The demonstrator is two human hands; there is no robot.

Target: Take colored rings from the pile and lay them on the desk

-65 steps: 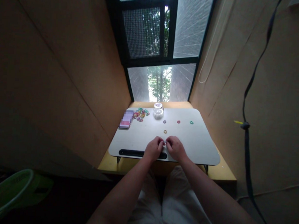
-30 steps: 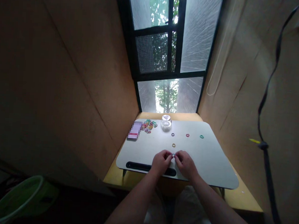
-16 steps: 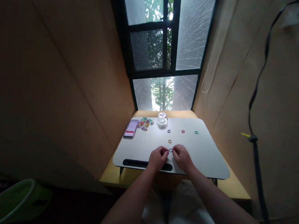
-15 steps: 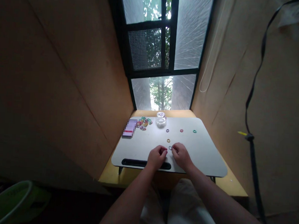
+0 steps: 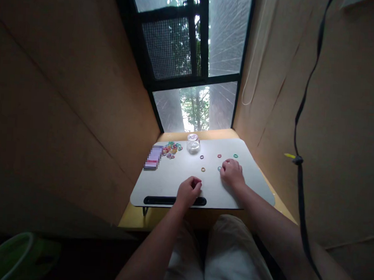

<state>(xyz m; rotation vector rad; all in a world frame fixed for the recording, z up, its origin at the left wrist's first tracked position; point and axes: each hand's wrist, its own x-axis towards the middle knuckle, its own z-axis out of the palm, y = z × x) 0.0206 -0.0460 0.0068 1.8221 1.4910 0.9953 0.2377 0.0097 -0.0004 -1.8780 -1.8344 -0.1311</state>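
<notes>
My right hand [image 5: 232, 172] rests over the white lap table [image 5: 172, 181], fingers bent together at a small pale blue-green ring [image 5: 219, 169]. The ring shows at the left of its fingertips, against the tabletop. Nearer to me, my left hand [image 5: 188, 192] is closed in a pinch above the black slot of the table; whatever it may hold is hidden. Beyond the hands lie a purple ring [image 5: 201, 157], a red ring [image 5: 219, 156] and a green ring [image 5: 235, 156] in a row. A yellow-brown ring [image 5: 203, 169] lies in front of the purple one.
A pile of coloured rings [image 5: 171, 149] lies at the back left, beside a blurred-out phone-like slab [image 5: 154, 157]. A clear jar [image 5: 193, 144] stands at the back edge. Wooden walls flank the table, and a black strap [image 5: 301, 121] hangs on the right.
My right hand has moved right and away from me with the pale ring, apart from my left hand. My left hand stays near the front. The view has shifted a little.
</notes>
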